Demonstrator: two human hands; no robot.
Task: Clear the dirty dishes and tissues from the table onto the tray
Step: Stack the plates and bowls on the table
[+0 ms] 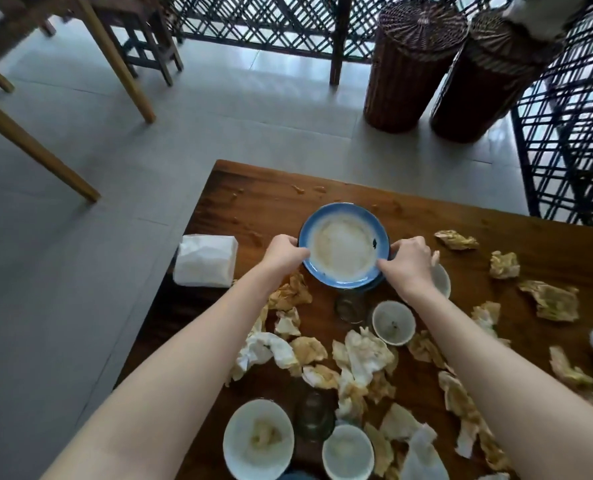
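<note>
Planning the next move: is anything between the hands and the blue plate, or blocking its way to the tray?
Nothing between: the left hand and right hand hold the blue plate by its rim. No tray is in view, so that path cannot be judged.

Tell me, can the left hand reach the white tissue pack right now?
Likely yes, once freed: nothing lies between the left hand and the tissue pack, but it grips the blue plate with the right hand.
</note>
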